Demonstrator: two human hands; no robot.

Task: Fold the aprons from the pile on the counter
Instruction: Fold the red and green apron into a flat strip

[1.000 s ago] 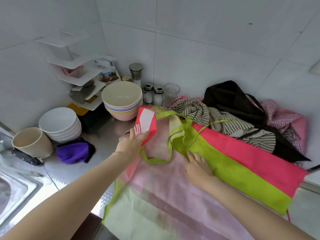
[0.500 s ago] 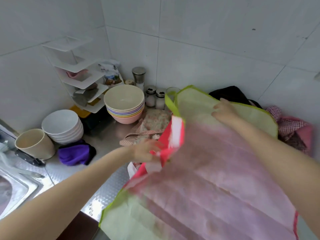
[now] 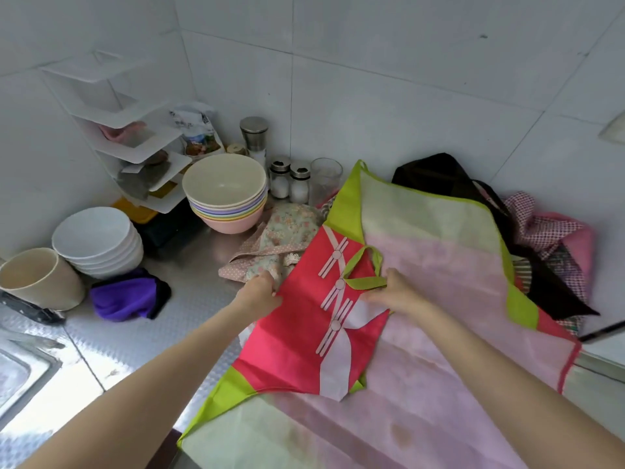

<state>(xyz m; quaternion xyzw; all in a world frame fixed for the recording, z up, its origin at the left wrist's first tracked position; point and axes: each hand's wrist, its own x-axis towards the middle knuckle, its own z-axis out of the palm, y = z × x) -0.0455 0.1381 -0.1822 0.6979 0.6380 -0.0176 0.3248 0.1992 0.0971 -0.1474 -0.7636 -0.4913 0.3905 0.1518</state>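
A pink apron (image 3: 436,319) with lime-green trim lies spread on the steel counter (image 3: 203,272), pale inner side up. Its red bib flap (image 3: 304,340) with white button strips is folded over onto it. My left hand (image 3: 260,292) pinches the flap's left edge. My right hand (image 3: 394,292) holds the flap's right side beside the green neck loop (image 3: 363,269). The pile of other aprons (image 3: 554,252), black, checked and striped, sits behind at the right. A floral apron (image 3: 284,238) lies crumpled just beyond the flap.
Stacked coloured bowls (image 3: 225,194), white bowls (image 3: 96,240), a beige cup (image 3: 39,279) and a purple cloth (image 3: 125,296) stand at the left. Shakers (image 3: 289,182), a glass (image 3: 324,179) and a white corner shelf (image 3: 128,143) line the tiled wall. A sink (image 3: 20,367) is at the far left.
The apron, lifted and swung over half a second ago, now lies flat. The bib has been folded down onto it, and both hands have come down to the bib's edges.
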